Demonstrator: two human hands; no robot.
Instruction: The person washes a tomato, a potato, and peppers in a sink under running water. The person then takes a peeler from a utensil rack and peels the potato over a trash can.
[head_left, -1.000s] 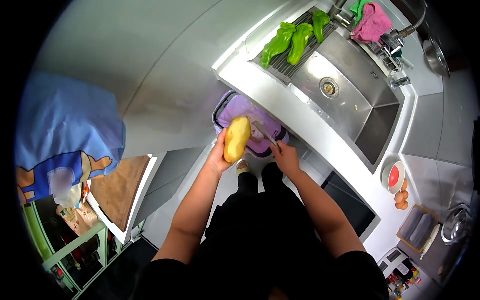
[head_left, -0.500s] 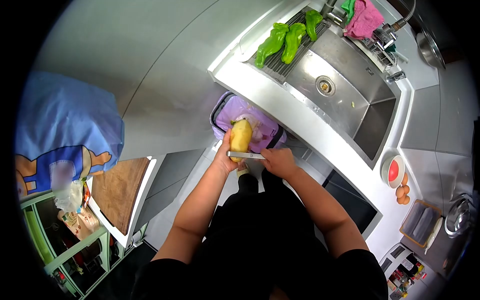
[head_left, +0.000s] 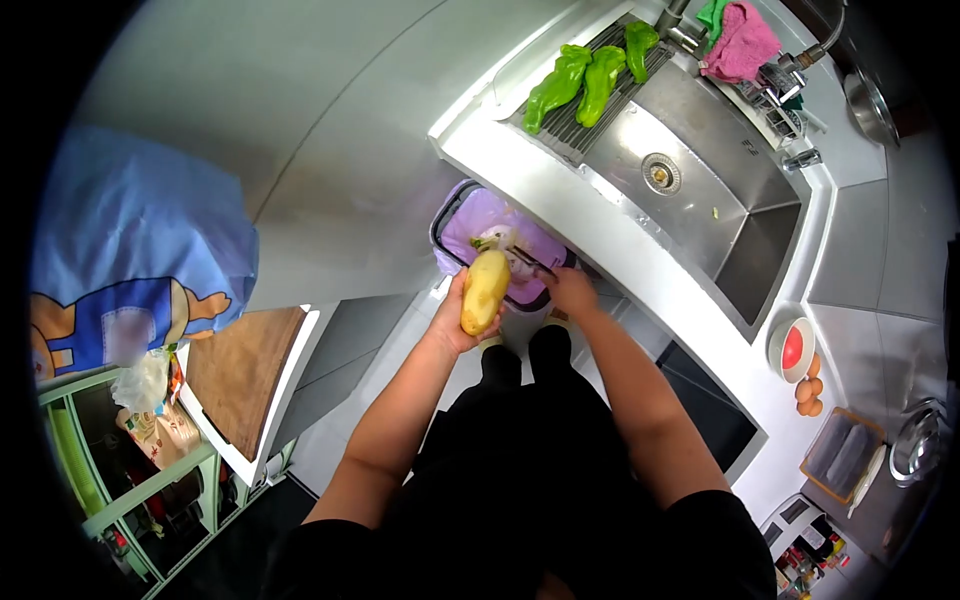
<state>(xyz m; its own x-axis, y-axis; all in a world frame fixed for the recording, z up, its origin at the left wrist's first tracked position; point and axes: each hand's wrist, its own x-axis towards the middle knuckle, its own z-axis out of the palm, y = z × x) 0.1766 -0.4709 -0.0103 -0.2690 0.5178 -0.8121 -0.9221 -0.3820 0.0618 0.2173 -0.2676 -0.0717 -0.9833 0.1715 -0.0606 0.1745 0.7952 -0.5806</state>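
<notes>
A large potato [head_left: 485, 292], mostly pale yellow, is held in my left hand [head_left: 455, 318], whose fingers wrap round its left side and lower end. My right hand [head_left: 573, 292] is closed on the handle of a peeler [head_left: 532, 262]. The peeler is to the right of the potato and apart from it, tilted up to the left. Beneath both hands stands a bin with a purple liner [head_left: 462, 218], with some scraps and a crumpled light bag inside.
Green peppers [head_left: 598, 87] lie on the rack beside the steel sink [head_left: 690, 130]. On the white counter [head_left: 600, 225] stand a bowl with something red [head_left: 792, 350] and several eggs [head_left: 808, 390]. A wooden board [head_left: 245, 375] is at the left.
The peeler was across the potato's lower end half a second ago; my right hand has since moved it up and right, off the potato.
</notes>
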